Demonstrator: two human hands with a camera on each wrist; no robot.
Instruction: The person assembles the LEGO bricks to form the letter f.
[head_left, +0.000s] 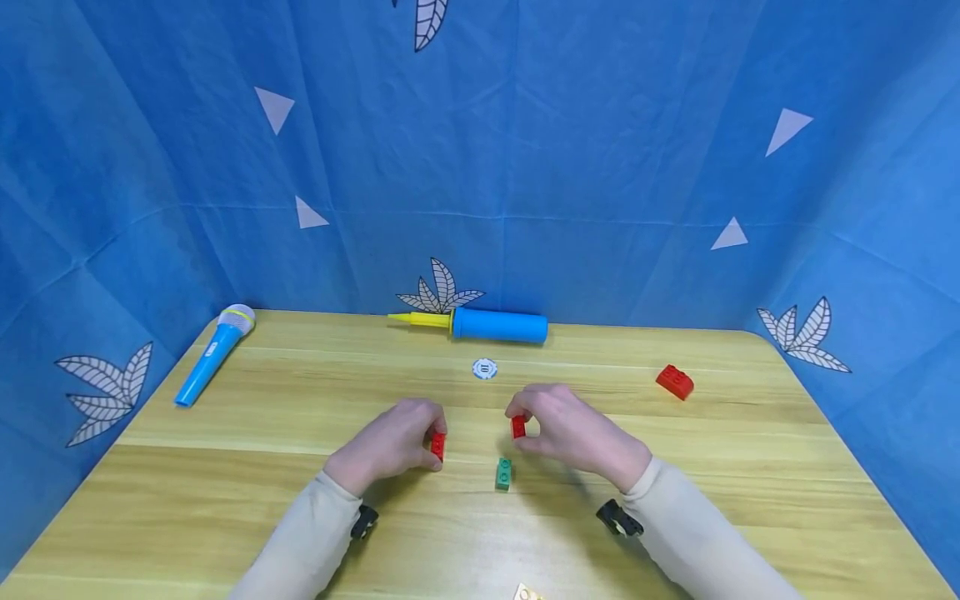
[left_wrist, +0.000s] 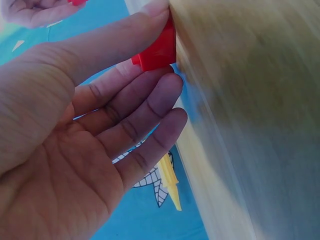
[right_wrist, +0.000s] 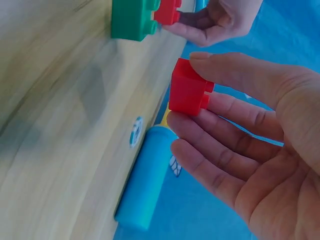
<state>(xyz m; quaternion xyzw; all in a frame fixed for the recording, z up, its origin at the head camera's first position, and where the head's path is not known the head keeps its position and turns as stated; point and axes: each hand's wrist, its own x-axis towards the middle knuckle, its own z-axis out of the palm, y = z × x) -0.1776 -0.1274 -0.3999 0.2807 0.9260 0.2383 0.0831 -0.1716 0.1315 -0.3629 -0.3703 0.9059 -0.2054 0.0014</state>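
Note:
My left hand pinches a small red toy brick between thumb and fingers. In the left wrist view this brick sits right at the wooden surface. Across from it, my right hand grips another red brick, its thumb on one end and fingertips at the other. The right wrist view shows that brick from the side, studs toward the palm. A green two-stud brick lies on the table between the hands, slightly nearer the body.
Behind the hands lie a white-and-blue chip and a blue hand pump with a yellow nozzle. A toy microphone rests at the back left, a red brick at the right. A pale piece shows at the front edge.

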